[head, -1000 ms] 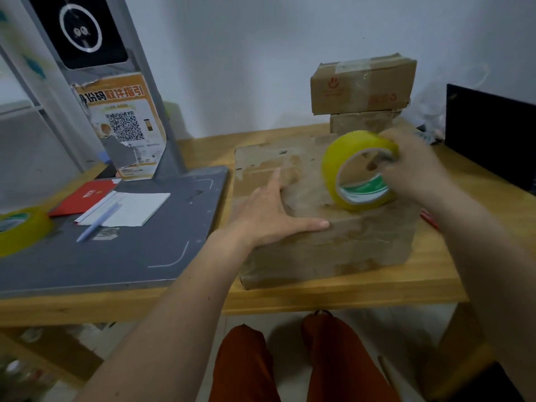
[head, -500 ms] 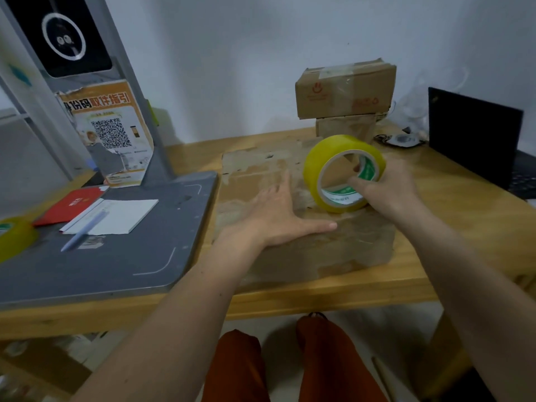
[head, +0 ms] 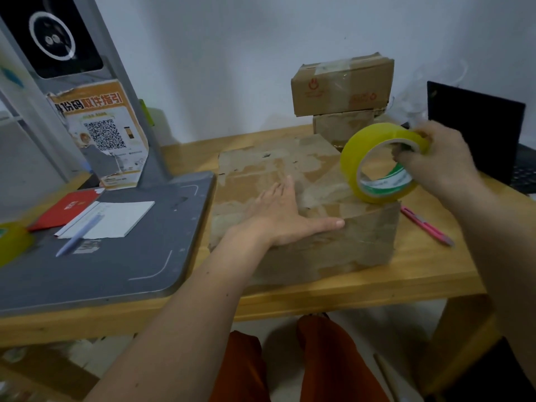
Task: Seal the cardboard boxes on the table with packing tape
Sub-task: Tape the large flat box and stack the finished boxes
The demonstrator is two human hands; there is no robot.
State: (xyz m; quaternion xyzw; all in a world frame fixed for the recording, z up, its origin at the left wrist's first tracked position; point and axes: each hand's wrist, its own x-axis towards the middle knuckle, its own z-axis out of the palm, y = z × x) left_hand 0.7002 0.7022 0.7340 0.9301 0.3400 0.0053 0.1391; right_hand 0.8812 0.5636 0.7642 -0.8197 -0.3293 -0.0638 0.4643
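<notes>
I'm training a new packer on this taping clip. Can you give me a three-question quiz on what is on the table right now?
1. True or false: the left hand lies flat on the large cardboard box.
2. What does the right hand grip? A) pink pen B) yellow tape roll C) red booklet
3. How many smaller boxes are stacked behind the large box?

Key:
1. True.
2. B, the yellow tape roll; the pink pen lies on the wooden table.
3. Two: the upper box on the lower box.
</notes>
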